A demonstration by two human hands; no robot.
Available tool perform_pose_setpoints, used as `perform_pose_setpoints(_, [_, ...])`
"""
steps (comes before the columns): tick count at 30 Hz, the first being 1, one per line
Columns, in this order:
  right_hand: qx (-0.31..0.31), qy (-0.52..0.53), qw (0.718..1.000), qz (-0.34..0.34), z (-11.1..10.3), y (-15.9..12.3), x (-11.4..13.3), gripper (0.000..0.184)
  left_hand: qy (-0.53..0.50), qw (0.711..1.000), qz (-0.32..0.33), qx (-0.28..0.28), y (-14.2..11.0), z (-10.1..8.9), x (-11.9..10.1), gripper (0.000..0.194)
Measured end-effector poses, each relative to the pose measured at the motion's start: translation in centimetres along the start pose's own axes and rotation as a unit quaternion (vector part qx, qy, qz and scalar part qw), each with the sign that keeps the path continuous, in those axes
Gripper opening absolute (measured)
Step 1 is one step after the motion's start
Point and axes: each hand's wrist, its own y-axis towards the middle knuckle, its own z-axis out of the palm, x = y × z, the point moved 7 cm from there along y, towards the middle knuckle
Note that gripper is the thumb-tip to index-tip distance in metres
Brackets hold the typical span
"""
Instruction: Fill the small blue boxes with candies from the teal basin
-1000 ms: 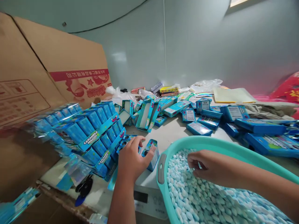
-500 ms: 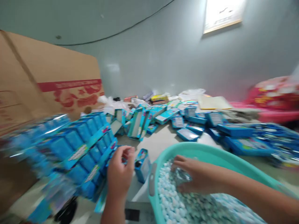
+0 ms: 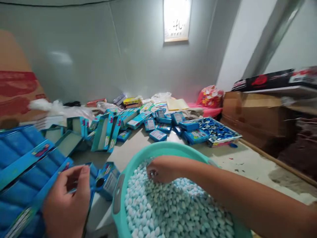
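Observation:
My right hand (image 3: 162, 170) is down in a turquoise plastic tub (image 3: 170, 147), its fingers curled among small pale blue and white pellets (image 3: 170, 205). A bit of something shiny shows at its fingers, too small to name. My left hand (image 3: 68, 200) is at the lower left with thumb and fingers bent together; what they hold, if anything, is hidden. It is in front of stacked blue boxes (image 3: 27, 165). Between the left hand and the tub, a small blue carton (image 3: 108, 181) with a dark round opening stands upright.
Opened blue boxes (image 3: 102, 132) and flat blue packs (image 3: 158, 135) lie heaped behind the tub. A tray of blue pieces (image 3: 218, 130) is at right. Brown cartons (image 3: 255, 115) stand beyond the table's right edge, and a large cardboard box (image 3: 17, 79) is at far left.
The view has swung to the right, so the tub and both hands appear further left. My right hand has closed more, and the clear shiny thing in it shows less. My left hand stays curled.

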Motion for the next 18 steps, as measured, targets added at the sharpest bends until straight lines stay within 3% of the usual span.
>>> perform_pose_setpoints(5, [-0.05, 0.048, 0.997, -0.036, -1.1, -0.4, -0.3, 0.017, -0.055, 0.995, -0.02, -0.075, 0.2, -1.1, 0.5, 0.028])
perform_pose_setpoints(10, [-0.081, 0.081, 0.992, -0.046, -1.5, -0.5, -0.5, 0.018, -0.054, 0.995, -0.007, -0.083, 0.1, -1.1, 0.4, 0.028])
perform_pose_setpoints(15, [0.019, 0.074, 0.997, -0.029, 0.1, -0.7, -0.6, 0.054, -0.106, 0.99, -0.018, -0.086, 0.1, -0.9, 0.4, 0.028])
perform_pose_setpoints(18, [0.051, 0.055, 0.997, -0.008, 0.6, -0.8, -0.7, 0.056, -0.105, 0.99, -0.02, -0.088, 0.1, -0.9, 0.4, 0.029])
